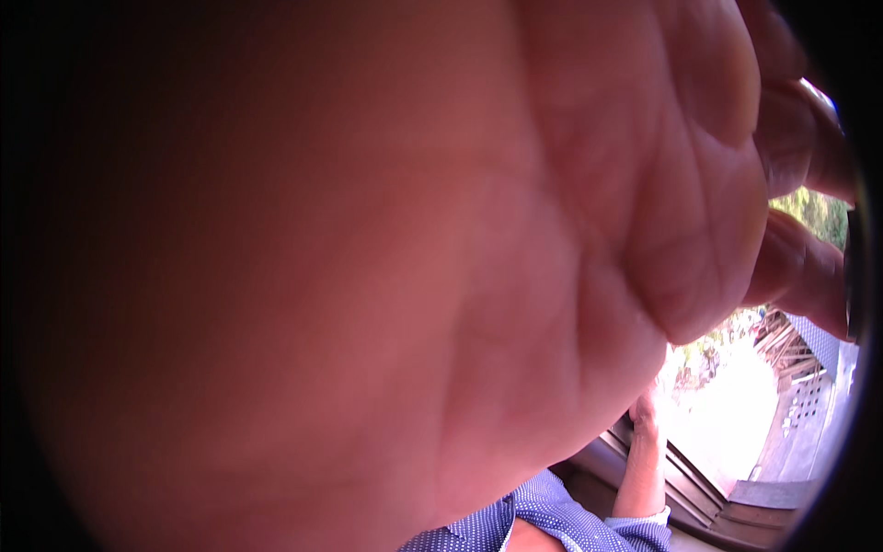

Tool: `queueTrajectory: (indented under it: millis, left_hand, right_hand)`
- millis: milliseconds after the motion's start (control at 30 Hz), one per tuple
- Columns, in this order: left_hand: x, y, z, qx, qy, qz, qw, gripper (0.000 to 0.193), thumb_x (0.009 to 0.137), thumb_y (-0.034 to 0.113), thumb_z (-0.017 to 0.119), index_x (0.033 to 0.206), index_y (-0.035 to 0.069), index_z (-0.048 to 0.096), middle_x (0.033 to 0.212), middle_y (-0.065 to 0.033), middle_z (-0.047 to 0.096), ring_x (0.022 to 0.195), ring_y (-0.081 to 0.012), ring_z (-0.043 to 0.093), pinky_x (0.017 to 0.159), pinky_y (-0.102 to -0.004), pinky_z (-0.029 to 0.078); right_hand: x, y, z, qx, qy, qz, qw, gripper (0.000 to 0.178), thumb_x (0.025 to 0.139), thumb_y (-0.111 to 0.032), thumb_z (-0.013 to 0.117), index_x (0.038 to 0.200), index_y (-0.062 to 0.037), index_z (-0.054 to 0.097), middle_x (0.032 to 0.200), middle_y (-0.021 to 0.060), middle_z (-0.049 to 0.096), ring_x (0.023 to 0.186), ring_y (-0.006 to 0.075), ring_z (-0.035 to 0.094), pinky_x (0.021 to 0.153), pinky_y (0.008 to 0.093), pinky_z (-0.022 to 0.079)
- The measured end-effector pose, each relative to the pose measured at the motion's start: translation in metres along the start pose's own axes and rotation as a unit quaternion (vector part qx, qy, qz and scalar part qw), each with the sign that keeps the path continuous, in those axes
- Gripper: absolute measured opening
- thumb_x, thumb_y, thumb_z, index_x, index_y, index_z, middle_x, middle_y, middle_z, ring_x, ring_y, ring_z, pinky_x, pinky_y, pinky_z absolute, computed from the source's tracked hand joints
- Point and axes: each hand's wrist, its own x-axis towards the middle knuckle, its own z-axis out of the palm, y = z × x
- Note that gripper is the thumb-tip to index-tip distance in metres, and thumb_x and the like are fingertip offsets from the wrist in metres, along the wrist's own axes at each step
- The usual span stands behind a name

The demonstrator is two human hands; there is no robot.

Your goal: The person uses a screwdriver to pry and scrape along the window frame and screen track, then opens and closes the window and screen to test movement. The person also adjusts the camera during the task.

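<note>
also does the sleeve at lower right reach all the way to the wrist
No, the blue sleeve stops near the lower edge, leaving the forearm bare up to the hand.

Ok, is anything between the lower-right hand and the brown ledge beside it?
Nothing visible stands between the right hand and the brown ledge; contact is unclear. The left hand, near the lens, hides much else.

"How is the bare, creased left hand point(460, 276) held?"
"Close across the view, its fingers point(793, 262) bent at the right; it is only judged, by position, to be the left."
"The bare right forearm point(641, 474)?"
"Extended; its right hand point(647, 408) is partly hidden."
</note>
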Motion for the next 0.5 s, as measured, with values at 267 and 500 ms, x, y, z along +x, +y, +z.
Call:
queueTrajectory:
  millis: [267,500]
  left_hand:
    - [-0.007,0.036,-0.039,-0.015,0.013,0.031,0.999,0.078,0.102,0.058,0.033,0.151,-0.002,0.025,0.153,-0.0263,0.023,0.141,-0.0369,0.031,0.108,-0.0460,0.042]
    - [-0.027,0.051,-0.057,-0.018,0.019,0.048,0.999,0.077,0.102,0.058,0.032,0.150,-0.002,0.027,0.152,-0.0262,0.026,0.140,-0.0366,0.033,0.107,-0.0456,0.043]
  right_hand:
    - [0.024,0.036,-0.017,0.053,0.048,-0.030,0.997,0.033,0.102,-0.036,0.056,0.117,-0.0060,0.059,0.086,0.0075,0.066,0.070,0.0148,0.067,0.061,0.0303,0.057]
    - [0.027,0.040,-0.019,0.111,0.059,-0.027,0.992,0.033,0.102,-0.034,0.052,0.116,-0.0044,0.057,0.086,0.0098,0.065,0.069,0.0209,0.065,0.062,0.0333,0.057]
